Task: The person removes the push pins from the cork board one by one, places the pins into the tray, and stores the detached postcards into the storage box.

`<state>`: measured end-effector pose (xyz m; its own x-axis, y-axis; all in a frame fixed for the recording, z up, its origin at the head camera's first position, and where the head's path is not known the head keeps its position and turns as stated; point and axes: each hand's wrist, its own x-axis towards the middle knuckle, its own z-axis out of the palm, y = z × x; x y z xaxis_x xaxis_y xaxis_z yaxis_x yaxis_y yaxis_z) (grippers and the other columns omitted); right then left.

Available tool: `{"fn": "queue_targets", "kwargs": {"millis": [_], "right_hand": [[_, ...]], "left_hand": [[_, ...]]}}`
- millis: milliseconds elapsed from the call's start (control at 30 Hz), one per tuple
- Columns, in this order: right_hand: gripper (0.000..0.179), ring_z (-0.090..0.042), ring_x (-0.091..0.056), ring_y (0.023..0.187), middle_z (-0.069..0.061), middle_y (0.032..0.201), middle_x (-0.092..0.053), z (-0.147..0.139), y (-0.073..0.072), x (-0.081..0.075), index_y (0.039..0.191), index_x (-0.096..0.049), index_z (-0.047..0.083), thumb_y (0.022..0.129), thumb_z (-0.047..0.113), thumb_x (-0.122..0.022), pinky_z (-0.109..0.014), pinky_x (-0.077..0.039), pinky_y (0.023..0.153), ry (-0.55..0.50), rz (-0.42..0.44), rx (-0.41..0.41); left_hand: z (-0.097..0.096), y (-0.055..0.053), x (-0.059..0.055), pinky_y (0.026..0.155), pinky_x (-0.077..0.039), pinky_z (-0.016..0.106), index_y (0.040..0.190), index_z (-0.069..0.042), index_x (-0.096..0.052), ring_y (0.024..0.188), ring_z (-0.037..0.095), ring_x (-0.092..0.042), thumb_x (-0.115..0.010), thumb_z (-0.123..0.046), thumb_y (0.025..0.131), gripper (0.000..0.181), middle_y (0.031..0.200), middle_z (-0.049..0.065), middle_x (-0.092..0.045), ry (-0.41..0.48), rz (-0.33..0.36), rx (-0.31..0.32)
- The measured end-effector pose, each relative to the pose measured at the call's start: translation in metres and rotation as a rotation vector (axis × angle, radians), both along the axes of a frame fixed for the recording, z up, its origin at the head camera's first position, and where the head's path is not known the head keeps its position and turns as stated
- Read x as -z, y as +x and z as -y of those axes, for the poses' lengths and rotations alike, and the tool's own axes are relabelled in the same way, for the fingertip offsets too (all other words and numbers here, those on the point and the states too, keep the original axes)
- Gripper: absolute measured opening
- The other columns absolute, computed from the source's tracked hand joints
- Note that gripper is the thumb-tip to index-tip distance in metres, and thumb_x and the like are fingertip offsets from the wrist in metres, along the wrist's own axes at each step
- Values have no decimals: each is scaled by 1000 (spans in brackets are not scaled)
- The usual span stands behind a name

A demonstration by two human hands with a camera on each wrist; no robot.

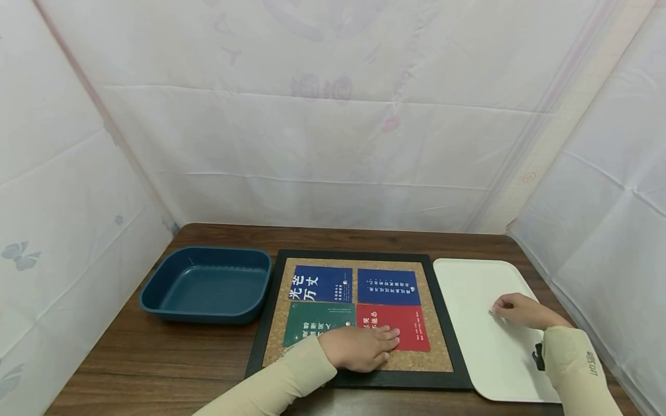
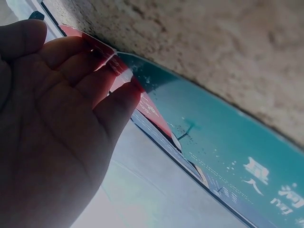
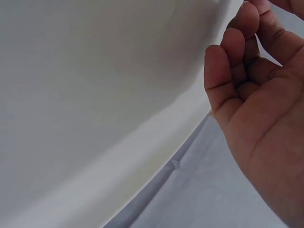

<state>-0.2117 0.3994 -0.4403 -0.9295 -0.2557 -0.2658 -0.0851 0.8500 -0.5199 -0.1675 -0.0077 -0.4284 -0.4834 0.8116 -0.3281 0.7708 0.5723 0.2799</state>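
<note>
A black-framed cork board point(image 1: 447, 361) bears several printed cards. My left hand point(image 1: 359, 346) rests with extended fingers on the red card point(image 1: 416, 332), its wrist over the lower edge of the green card point(image 1: 322, 315). From the left wrist view, the fingers point(image 2: 118, 104) lie against the red card, beside the green one point(image 2: 213, 128). Over the white tray point(image 1: 468, 323), my right hand point(image 1: 522, 311) pinches a small pushpin point(image 1: 491, 312) between thumb and fingertips. In the right wrist view the other fingers point(image 3: 221, 71) are curled, and the pin is hidden.
Two blue cards, one at left point(image 1: 328, 277) and one at right point(image 1: 385, 280), form the board's upper row. Small pins show on several cards. A dark blue basin point(image 1: 208, 315) stands left of the board on the wooden table point(image 1: 171, 358). White cloth walls point(image 1: 333, 144) surround the table.
</note>
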Motion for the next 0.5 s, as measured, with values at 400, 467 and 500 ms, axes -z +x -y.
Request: {"fn": "queue_targets", "kwargs": {"millis": [400,467,500], "right_hand": [[15,-6,-43,72,0,79,-53,-2,1,3,90,-64,3,94,14,-55,-20,-36,62,24,6,11],[15,-7,-43,73,0,79,-53,-3,0,4,91,-64,2,94,14,-55,-21,-37,62,29,9,5],[15,-7,-43,73,0,79,-53,-3,0,4,91,-64,2,94,14,-55,-21,-37,62,29,12,9]], "left_hand": [[0,1,-3,114,-33,24,150,-25,-36,144,5,-26,-40,-35,102,49,157,-12,-28,-10,-16,1],[0,2,-3,114,-33,24,150,-25,-36,144,5,-26,-40,-35,103,48,157,-13,-28,-13,-19,1],[0,2,-3,114,-33,24,150,-25,-36,144,5,-26,-40,-35,103,48,157,-13,-28,-14,-21,1]]}}
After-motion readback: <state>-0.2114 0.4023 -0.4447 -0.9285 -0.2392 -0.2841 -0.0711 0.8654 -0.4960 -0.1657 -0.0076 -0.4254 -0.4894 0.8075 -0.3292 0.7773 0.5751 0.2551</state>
